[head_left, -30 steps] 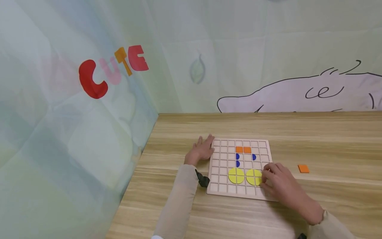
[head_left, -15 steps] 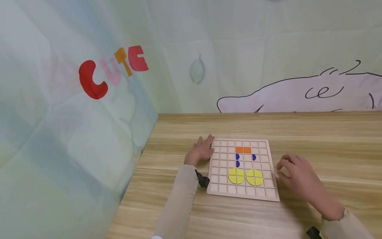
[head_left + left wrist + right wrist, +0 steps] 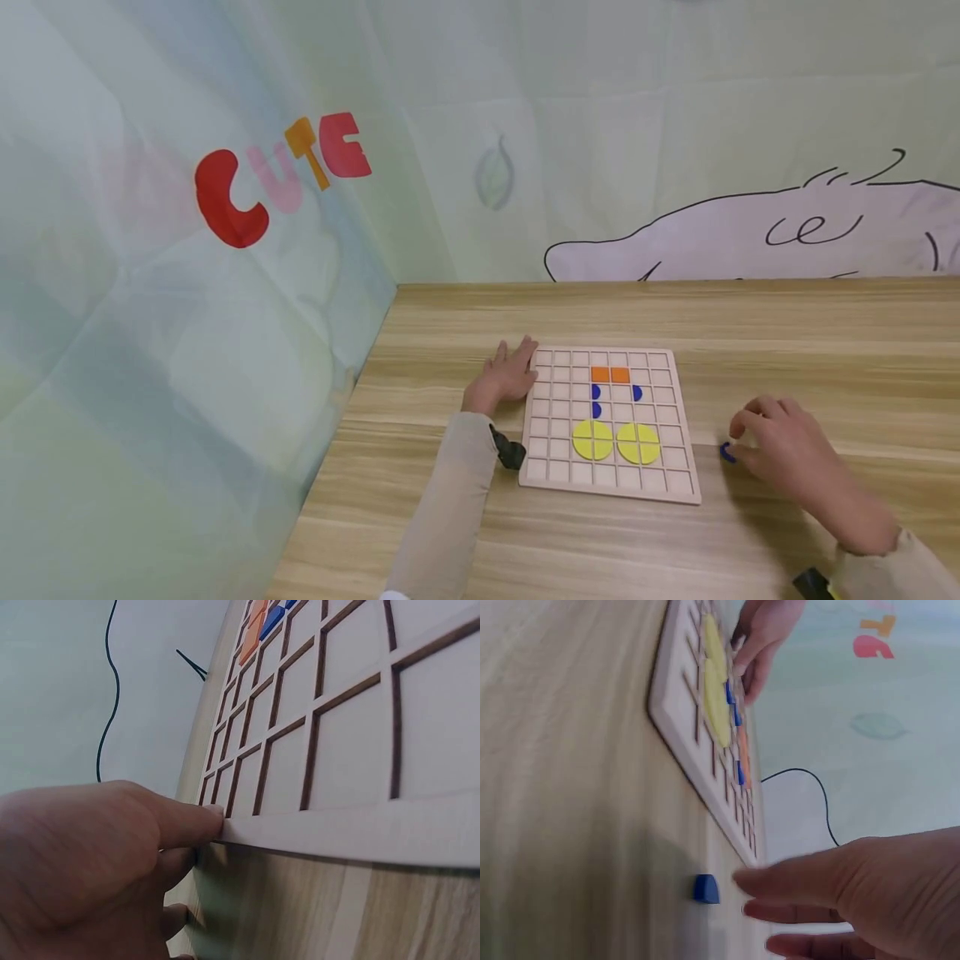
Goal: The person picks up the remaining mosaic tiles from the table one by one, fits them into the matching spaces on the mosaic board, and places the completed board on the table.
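Observation:
A light wooden grid board (image 3: pixel 558 492) lies on the table with two orange squares (image 3: pixel 610 375), three small blue half-round pieces (image 3: pixel 637 393) and two yellow circles (image 3: pixel 638 444) of quarter pieces in its cells. My left hand (image 3: pixel 504 377) rests at the board's upper left edge, fingers spread; in the left wrist view its thumb touches the rim. Right of the board, my right hand (image 3: pixel 795 450) hovers with bent fingers. A loose blue piece (image 3: pixel 706 889) is just off its fingertips in the right wrist view, a small gap between them.
The wooden table (image 3: pixel 450 317) meets a printed cloth backdrop (image 3: pixel 480 100) at its back and left edges. Black wrist devices are strapped to both sleeves. Table surface spreads right of and in front of the board.
My right hand has moved right, off the board, and the loose blue piece now shows beside it. The loose orange square seen a second ago is out of sight. My left hand stays put.

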Action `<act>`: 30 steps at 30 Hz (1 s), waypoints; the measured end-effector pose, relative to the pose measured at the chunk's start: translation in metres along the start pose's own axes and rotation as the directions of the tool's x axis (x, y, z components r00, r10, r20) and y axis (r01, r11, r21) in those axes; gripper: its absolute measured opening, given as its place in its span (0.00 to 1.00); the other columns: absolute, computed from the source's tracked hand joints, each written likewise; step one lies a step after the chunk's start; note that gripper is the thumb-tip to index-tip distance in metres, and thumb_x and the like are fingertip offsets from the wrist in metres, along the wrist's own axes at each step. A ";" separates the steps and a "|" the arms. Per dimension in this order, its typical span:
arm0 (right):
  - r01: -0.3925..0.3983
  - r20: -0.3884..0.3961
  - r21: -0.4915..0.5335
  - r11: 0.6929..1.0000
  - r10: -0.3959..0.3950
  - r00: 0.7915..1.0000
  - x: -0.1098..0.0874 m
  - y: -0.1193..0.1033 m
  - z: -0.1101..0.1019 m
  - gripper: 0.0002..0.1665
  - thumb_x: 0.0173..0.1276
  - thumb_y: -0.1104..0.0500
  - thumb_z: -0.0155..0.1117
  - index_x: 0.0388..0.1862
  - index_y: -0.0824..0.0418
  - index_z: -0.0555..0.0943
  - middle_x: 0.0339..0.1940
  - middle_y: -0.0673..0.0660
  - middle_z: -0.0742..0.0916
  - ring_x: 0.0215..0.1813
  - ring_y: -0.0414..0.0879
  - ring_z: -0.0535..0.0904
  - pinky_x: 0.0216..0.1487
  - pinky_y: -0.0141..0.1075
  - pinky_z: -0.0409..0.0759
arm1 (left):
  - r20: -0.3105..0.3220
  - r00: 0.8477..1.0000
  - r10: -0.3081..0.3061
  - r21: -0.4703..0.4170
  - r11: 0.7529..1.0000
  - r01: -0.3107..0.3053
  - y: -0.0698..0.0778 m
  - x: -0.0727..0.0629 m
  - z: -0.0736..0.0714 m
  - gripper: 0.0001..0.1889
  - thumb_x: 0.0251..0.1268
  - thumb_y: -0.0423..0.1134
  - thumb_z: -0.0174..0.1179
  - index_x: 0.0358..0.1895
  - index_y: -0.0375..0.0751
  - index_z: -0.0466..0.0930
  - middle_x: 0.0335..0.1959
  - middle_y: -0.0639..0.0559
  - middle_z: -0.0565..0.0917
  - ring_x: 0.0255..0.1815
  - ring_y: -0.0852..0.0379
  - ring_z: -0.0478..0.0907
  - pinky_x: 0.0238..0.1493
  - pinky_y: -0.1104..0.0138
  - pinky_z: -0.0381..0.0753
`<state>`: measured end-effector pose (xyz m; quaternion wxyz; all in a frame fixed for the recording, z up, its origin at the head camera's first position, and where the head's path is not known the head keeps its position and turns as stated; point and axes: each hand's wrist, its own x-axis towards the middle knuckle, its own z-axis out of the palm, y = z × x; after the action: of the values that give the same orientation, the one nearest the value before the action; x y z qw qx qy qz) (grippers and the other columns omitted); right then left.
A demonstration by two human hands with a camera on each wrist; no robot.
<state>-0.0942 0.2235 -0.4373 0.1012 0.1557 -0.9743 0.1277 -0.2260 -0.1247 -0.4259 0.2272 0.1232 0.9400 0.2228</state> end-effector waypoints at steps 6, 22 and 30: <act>-0.063 0.092 -0.056 0.996 0.068 0.993 0.000 -0.003 0.005 0.19 0.51 0.49 0.75 0.16 0.54 0.74 0.34 0.61 0.80 0.38 0.61 0.74 0.34 0.54 0.73 | -0.003 1.000 0.000 0.005 1.000 0.000 -0.001 0.001 0.001 0.29 0.78 0.42 0.38 0.78 0.49 0.43 0.80 0.52 0.39 0.79 0.44 0.29 0.77 0.46 0.33; -0.097 0.104 -0.072 0.993 0.105 0.989 0.006 -0.013 0.011 0.17 0.51 0.58 0.67 0.13 0.56 0.68 0.26 0.58 0.77 0.30 0.54 0.68 0.28 0.47 0.67 | 0.005 1.000 0.013 0.009 1.000 -0.013 -0.002 0.003 0.002 0.29 0.78 0.42 0.38 0.78 0.49 0.42 0.80 0.52 0.39 0.79 0.43 0.28 0.76 0.45 0.33; -0.104 0.086 -0.030 0.994 0.106 0.991 0.005 -0.014 0.007 0.14 0.50 0.61 0.67 0.13 0.56 0.72 0.30 0.61 0.80 0.34 0.57 0.72 0.32 0.51 0.71 | -0.009 1.000 0.009 0.012 1.000 -0.009 -0.004 0.004 0.003 0.29 0.78 0.43 0.39 0.78 0.49 0.43 0.80 0.53 0.40 0.79 0.44 0.29 0.77 0.46 0.34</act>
<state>-0.0952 0.2074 -0.4394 0.0534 0.1083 -0.9862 0.1134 -0.2290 -0.1259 -0.4321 0.2214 0.1279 0.9417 0.2187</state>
